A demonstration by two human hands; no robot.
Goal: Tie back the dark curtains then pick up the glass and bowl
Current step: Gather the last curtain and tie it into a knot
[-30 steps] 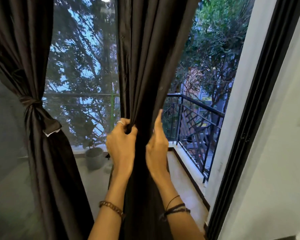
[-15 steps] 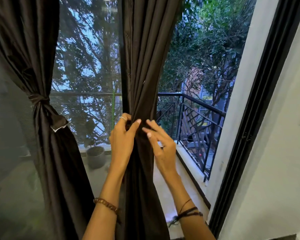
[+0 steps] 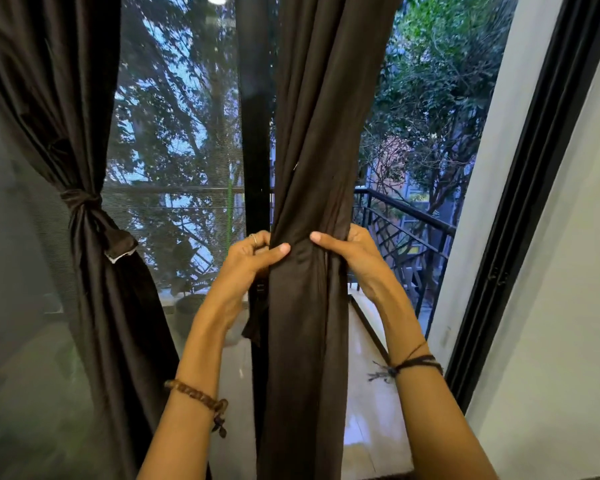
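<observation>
A dark brown curtain (image 3: 309, 150) hangs gathered into a narrow column in the middle of the window. My left hand (image 3: 253, 254) grips its left side, thumb across the front folds. My right hand (image 3: 347, 251) grips its right side at the same height, thumb on the front and fingers wrapped behind. A second dark curtain (image 3: 49, 98) hangs at the left, bound by a knotted tie-back (image 3: 80, 199). Neither a glass nor a bowl shows in this view.
A black door frame (image 3: 520, 216) runs up the right beside a white wall (image 3: 575, 323). Beyond the glass lie a tiled balcony floor (image 3: 371, 403), a black railing (image 3: 409, 216), a potted plant (image 3: 191, 299) and trees.
My right hand has gone from loose fingers at the front to a wrap around the curtain's right side. The curtain is bunched tighter, and the view has shifted in closer.
</observation>
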